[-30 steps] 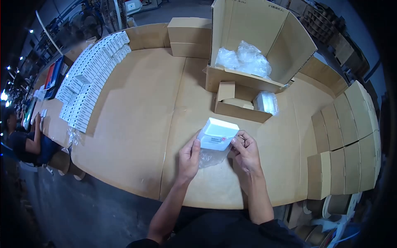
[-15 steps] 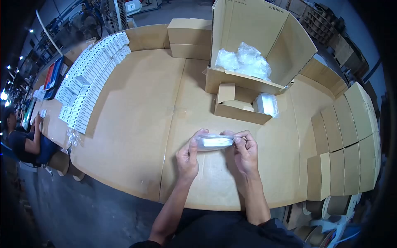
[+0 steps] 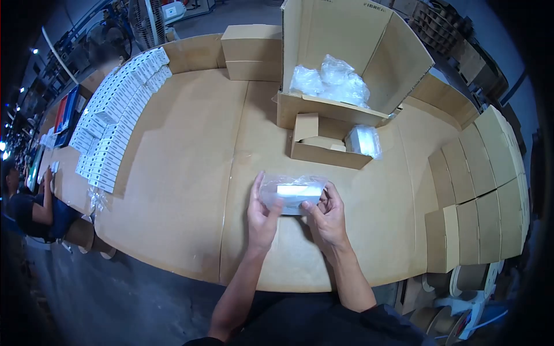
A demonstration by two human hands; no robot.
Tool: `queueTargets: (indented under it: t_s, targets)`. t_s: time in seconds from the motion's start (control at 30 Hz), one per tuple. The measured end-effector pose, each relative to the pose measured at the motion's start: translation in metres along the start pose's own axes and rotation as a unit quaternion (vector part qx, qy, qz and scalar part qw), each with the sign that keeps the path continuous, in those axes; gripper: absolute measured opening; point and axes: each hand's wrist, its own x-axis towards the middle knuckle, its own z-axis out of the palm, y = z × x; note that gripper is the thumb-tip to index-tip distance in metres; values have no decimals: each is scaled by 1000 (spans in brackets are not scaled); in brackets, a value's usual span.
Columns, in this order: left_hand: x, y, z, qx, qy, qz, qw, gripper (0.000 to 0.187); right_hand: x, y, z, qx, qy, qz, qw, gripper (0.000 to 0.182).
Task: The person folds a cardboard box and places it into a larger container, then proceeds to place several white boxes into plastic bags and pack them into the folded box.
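Note:
A white box in clear plastic wrap (image 3: 293, 191) is held between both hands above the cardboard-covered table. My left hand (image 3: 264, 222) grips its left end, the thumb on the near face and slightly blurred. At the right end, my right hand (image 3: 329, 218) is closed on the wrap, its thumb on the lower front edge. Beyond the hands stands a small open carton (image 3: 329, 156) with wrapped boxes (image 3: 365, 142) in its right end. Behind that, a tall open carton (image 3: 340, 34) holds clear plastic bags (image 3: 330, 81).
Rows of small white boxes (image 3: 118, 115) stand at the left. Closed brown cartons (image 3: 482, 190) are stacked at the right, and another carton (image 3: 252, 53) stands at the back edge. A person (image 3: 40, 207) sits at the far left beside the table (image 3: 173, 173).
The wrapped box has tilted so that its broad face shows. My right thumb has moved down and inward along it, and my left thumb has shifted onto its face. The view has shifted slightly.

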Motion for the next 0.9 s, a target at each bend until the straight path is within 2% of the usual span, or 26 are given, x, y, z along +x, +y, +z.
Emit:
queueTargets:
  t_s: [0.07,0.17,0.27,0.3,0.4,0.43,0.53,0.57,0.67,0.7,0.8,0.9]
  targets:
    - [-3,-1,-4,56,-52,6,997,47,2,-3,-3,-14,-17,-37,999,52]
    - [-3,11,-7,16,-85,-108,990,37,5,5,-19,-68,-67,-68,993,43]
    - [-3,4,-16,8,-97,-116,988,28,3,-6,-22,-68,-88,-25,993,29]
    - [-3,8,-11,-16,-68,-128,989,23,2,-13,-22,-79,-87,-2,993,19]
    - [-1,9,-14,15,-72,-151,986,24,4,-20,-26,-136,-54,-21,989,14]
    - [0,9,-13,16,-59,-156,986,24,5,-14,-32,-84,-26,-28,996,13]
    - [3,8,-12,13,-28,-166,986,24,6,-19,-30,-56,41,-117,991,12]
    - [4,7,-12,11,-24,-168,985,24,5,-20,-30,-54,17,-144,988,12]
    - [4,7,-11,20,-36,-169,985,25,2,-27,-29,-186,-116,-148,965,15]
    - [4,8,-10,25,-44,-168,985,25,2,-32,-27,-260,-132,-155,944,25]
    - [3,11,0,-30,-5,-163,986,24,1,-38,-24,-278,-112,-36,953,28]
    - [4,7,-4,-58,-12,-176,983,22,3,-38,-21,-288,-89,-76,951,30]
